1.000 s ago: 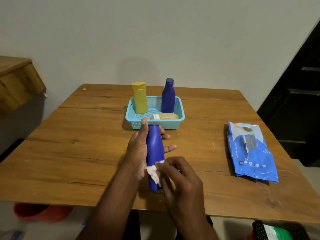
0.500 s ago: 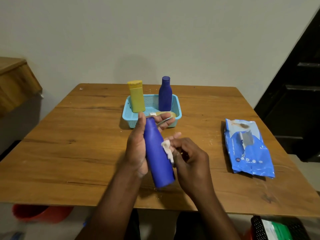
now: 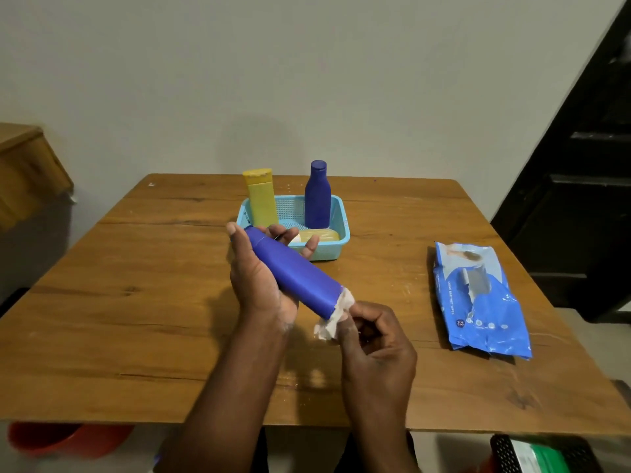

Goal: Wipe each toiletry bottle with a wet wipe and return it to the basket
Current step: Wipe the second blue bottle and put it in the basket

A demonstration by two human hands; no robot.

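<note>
A wooden desk (image 3: 143,302) carries a basket (image 3: 343,227) just beyond the left grip (image 3: 259,285) and a wipes pack (image 3: 478,298) well right of the right grip (image 3: 375,339).

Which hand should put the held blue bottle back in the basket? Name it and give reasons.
Left. The left hand already grips the blue bottle, cap end pointing toward the basket just beyond it. The right hand pinches the wet wipe at the bottle's base.

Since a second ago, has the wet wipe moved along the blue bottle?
Yes. The wet wipe slid from the held blue bottle's side to its bottom end, away from the basket.
</note>
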